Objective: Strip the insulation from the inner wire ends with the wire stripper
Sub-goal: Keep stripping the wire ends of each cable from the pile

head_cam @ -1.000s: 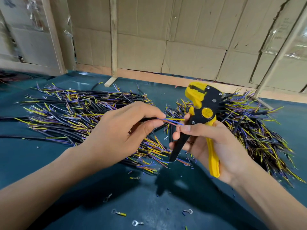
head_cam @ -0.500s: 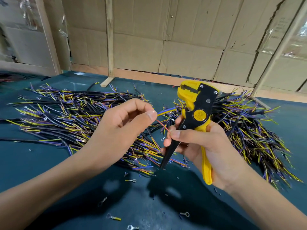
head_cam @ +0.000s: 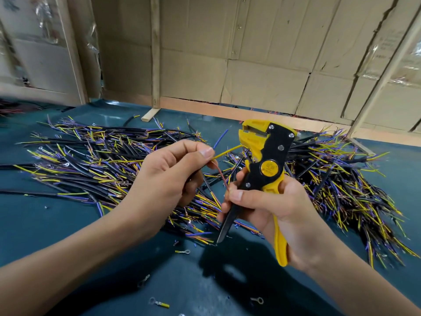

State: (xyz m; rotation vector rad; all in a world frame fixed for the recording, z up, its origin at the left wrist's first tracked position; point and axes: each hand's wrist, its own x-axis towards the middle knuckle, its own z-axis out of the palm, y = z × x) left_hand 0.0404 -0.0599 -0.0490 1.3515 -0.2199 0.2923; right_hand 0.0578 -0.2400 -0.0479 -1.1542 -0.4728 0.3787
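My left hand (head_cam: 166, 176) grips a black cable whose inner wires fan out past my fingertips: a blue one (head_cam: 220, 139) points up, a yellow one (head_cam: 227, 151) reaches toward the stripper's jaws, and a thin red one (head_cam: 222, 176) bends down. My right hand (head_cam: 271, 206) holds the yellow and black wire stripper (head_cam: 265, 160) upright by its handles, jaws on top. Its thumb and fingertip pinch the end of the red wire beside the tool. The black cable's body is mostly hidden in my left fist.
Two heaps of cut black cables with yellow and purple inner wires lie on the dark green table: one at the left (head_cam: 91, 165), one at the right (head_cam: 341, 179). Loose ring terminals (head_cam: 182, 252) and insulation scraps dot the near table. Cardboard walls stand behind.
The inner wires have been spread apart: the yellow one now points at the stripper's jaws and the blue one sticks up. My right thumb still pinches the red wire's end.
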